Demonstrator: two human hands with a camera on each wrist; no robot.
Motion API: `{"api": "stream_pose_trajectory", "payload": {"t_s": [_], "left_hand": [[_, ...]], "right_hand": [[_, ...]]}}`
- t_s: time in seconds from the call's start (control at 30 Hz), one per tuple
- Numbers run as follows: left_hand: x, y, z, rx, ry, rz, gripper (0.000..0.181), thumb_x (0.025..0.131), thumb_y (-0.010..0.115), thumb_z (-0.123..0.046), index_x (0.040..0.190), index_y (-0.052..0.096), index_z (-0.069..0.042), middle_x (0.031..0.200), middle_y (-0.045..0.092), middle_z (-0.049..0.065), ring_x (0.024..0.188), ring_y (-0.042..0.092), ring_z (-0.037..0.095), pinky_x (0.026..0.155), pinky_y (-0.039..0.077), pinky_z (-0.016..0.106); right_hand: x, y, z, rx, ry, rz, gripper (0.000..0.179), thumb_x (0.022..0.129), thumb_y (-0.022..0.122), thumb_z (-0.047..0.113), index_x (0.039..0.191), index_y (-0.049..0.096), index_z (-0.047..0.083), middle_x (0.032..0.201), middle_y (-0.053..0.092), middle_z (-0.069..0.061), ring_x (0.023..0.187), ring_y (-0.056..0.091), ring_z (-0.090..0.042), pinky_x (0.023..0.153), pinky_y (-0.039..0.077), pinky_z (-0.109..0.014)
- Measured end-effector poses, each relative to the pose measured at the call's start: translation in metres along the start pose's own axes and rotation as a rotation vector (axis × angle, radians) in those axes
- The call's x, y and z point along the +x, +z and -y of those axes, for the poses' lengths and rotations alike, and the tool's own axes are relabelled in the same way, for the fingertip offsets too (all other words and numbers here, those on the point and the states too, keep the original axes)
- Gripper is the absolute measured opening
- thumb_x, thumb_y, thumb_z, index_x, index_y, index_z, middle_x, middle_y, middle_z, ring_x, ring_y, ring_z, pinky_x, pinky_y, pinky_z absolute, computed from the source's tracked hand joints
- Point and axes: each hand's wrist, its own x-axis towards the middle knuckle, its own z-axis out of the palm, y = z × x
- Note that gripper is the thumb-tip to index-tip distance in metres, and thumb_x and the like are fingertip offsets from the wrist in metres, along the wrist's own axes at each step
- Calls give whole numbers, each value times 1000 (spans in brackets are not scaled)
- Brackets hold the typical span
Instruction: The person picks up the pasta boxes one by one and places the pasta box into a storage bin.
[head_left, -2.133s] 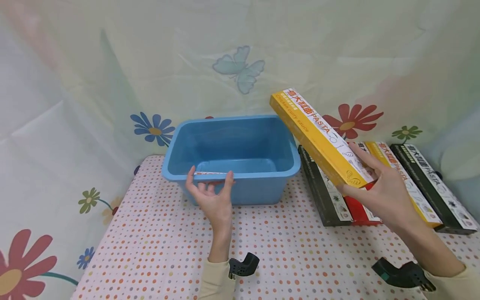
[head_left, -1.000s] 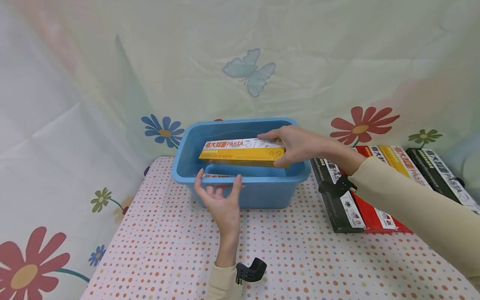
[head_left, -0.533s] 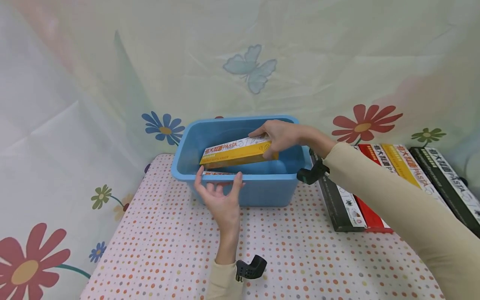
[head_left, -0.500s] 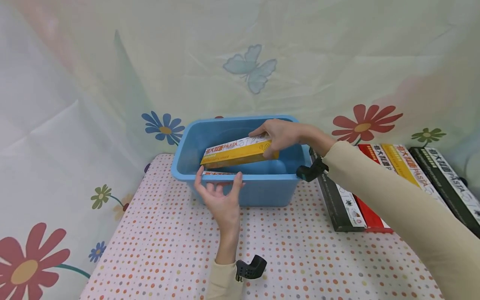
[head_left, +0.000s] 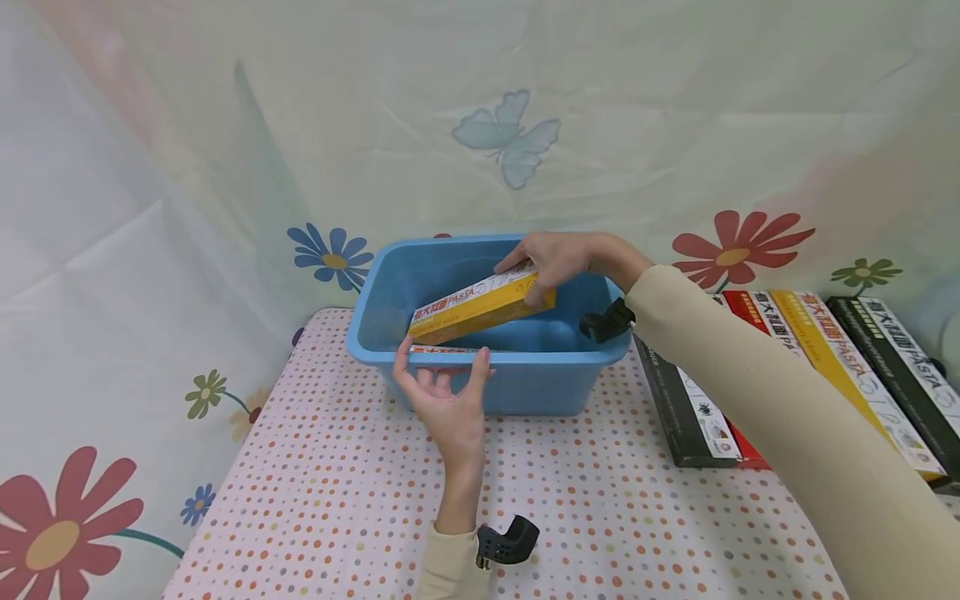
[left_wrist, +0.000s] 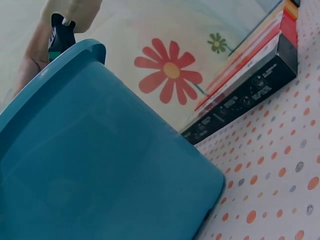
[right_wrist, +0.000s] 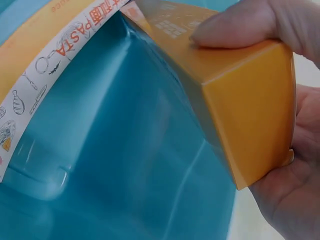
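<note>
In the head view my right hand [head_left: 555, 258] grips the right end of a yellow pasta box [head_left: 480, 304] inside a blue plastic basin [head_left: 487, 387]. The box slants, its left end lower and near the front wall. Close up in the right wrist view, thumb and fingers hold the box's orange end [right_wrist: 255, 115]. Another pasta box [right_wrist: 40, 75] lies in the basin; only a strip of it shows above the front rim in the head view. My left hand [head_left: 446, 408] holds the basin's front rim, finger and thumb at the edge, other fingers curled below.
Right of the basin, several pasta boxes lie side by side on the dotted tablecloth [head_left: 337, 500]: a black box [head_left: 686, 417], a red one [head_left: 750, 308], a yellow one [head_left: 847, 358] and another black one [head_left: 892, 350]. A flowered curtain [head_left: 375, 125] hangs behind.
My right hand has carried the yellow pasta box left from above the other boxes into the basin, its left end dipping toward the front wall. My left hand stays at the rim.
</note>
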Motion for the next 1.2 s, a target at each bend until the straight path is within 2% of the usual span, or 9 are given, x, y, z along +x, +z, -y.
{"api": "stream_pose_trajectory", "payload": {"t_s": [0.27, 0.57, 0.8, 1.03, 1.2], "left_hand": [[-4, -1, -1, -1, 22, 6, 90, 87, 81, 2, 157, 25, -12, 129, 55, 22, 93, 66, 30, 74, 69, 44], [-7, -1, -2, -4, 30, 3, 90, 88, 81, 2, 157, 25, -11, 126, 54, 24, 93, 66, 30, 74, 69, 45], [-8, 1, -1, -3, 26, 14, 89, 88, 81, 1, 157, 26, -11, 125, 55, 21, 89, 64, 26, 75, 69, 46], [-8, 1, -2, 4, 22, 11, 89, 88, 81, 1, 157, 26, -11, 125, 55, 20, 89, 63, 26, 74, 69, 44], [-8, 0, -2, 5, 14, 8, 89, 88, 82, -1, 157, 26, -12, 127, 54, 22, 89, 63, 25, 74, 69, 45]], "right_hand": [[2, 2, -14, -10, -7, 24, 82, 76, 75, 0, 152, 47, -6, 148, 56, -23, 108, 59, -29, 82, 54, -31], [2, 6, -32, -11, -15, 65, 86, 74, 79, -2, 154, 46, -3, 150, 54, -25, 113, 60, -31, 85, 57, -33], [-2, 7, -42, -30, 4, 61, 88, 75, 83, -1, 154, 47, -1, 148, 55, -25, 116, 59, -31, 87, 58, -35], [-1, 8, -43, -16, -8, 62, 88, 74, 84, 1, 154, 46, -2, 147, 55, -25, 115, 59, -31, 86, 58, -34], [1, 9, -42, -13, 15, 66, 89, 74, 86, 4, 155, 47, -1, 145, 57, -23, 113, 59, -30, 86, 59, -34]]}}
